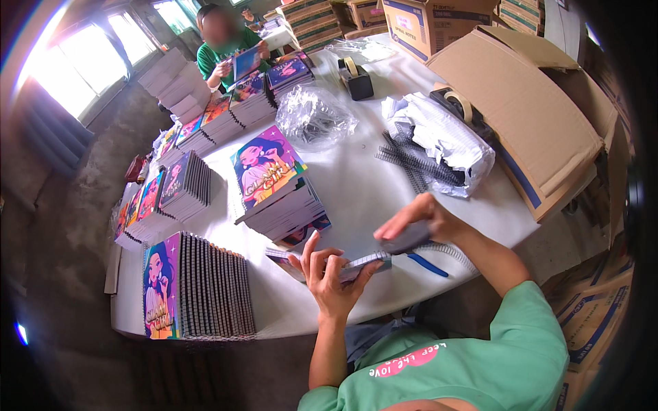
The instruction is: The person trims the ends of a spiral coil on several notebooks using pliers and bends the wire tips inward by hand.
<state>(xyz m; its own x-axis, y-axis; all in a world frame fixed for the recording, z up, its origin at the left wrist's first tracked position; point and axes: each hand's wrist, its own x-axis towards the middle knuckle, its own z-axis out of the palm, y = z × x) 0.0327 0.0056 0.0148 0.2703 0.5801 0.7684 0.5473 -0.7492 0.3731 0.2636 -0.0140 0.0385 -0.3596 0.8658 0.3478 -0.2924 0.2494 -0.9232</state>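
My left hand [330, 277] is closed round a notebook [356, 267] near the table's front edge, its thumb on the near side and its fingers over the top. White page edges and a row of binding show along the notebook's upper edge. Just right of it, my right hand [419, 222] is bent over a dark grey, smooth object [410, 238], smeared by motion, so its kind cannot be made out. A loose spiral coil [456, 256] curves out to the right from beneath that hand. Beside the coil lies a tool's blue handle [428, 266].
Stacked colourful notebooks [267, 171] stand ahead, with a long spiral-bound row [205, 288] at front left. Black coils [401, 154] and crumpled white paper [439, 130] lie right of centre. A tape dispenser [356, 82], a large carton [521, 103] and a seated person [223, 51] are farther off.
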